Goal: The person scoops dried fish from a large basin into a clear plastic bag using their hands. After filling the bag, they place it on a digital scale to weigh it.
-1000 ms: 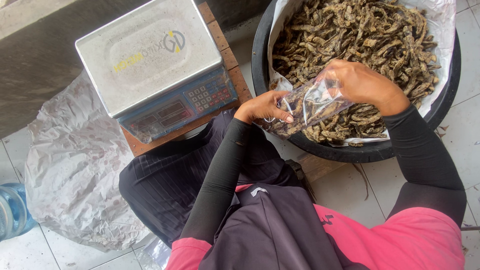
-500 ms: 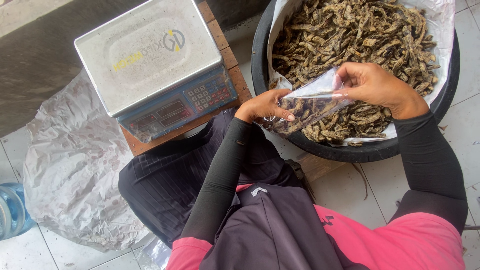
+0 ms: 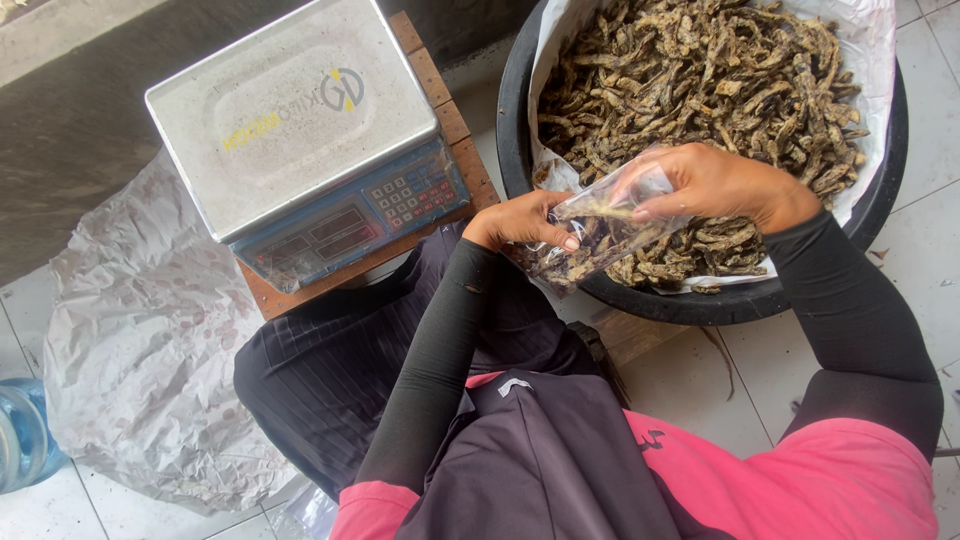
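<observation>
Overhead, head view: left hand (image 3: 520, 220) and right hand (image 3: 715, 185) both pinch one clear plastic bag (image 3: 600, 235) of dried brown strips, held over the near rim of a black basin (image 3: 700, 300) heaped with the same strips. Digital scale (image 3: 300, 140) sits left; crumpled plastic sheet (image 3: 140, 350) on floor.

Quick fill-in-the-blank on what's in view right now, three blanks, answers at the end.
1. Both hands, left hand and right hand, hold a clear plastic ____.
2. The dried pieces lie in a round basin coloured ____.
3. The digital scale rests on a small ____ stand.
Missing words: bag; black; wooden
</observation>
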